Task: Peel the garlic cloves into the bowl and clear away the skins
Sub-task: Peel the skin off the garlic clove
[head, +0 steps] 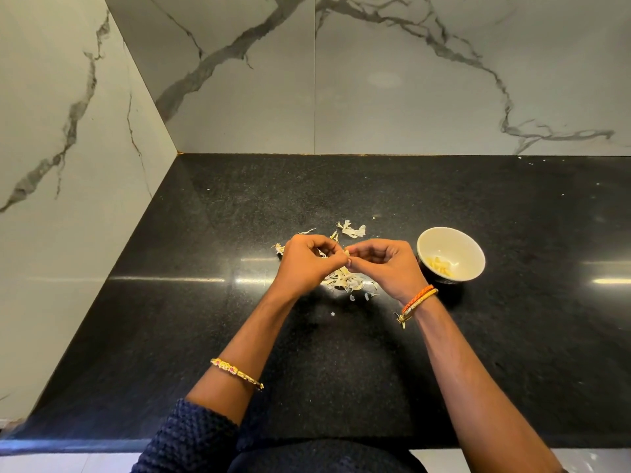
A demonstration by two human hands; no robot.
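Observation:
My left hand and my right hand meet fingertip to fingertip above the black counter, both pinching one small garlic clove, which is mostly hidden by the fingers. Under and behind the hands lies a scatter of pale garlic skins, with more skins a little farther back. A small white bowl stands just right of my right hand and holds several peeled cloves.
The black granite counter runs into a corner of marble-patterned wall on the left and at the back. Its front edge is close to my body. Bangles sit on both wrists.

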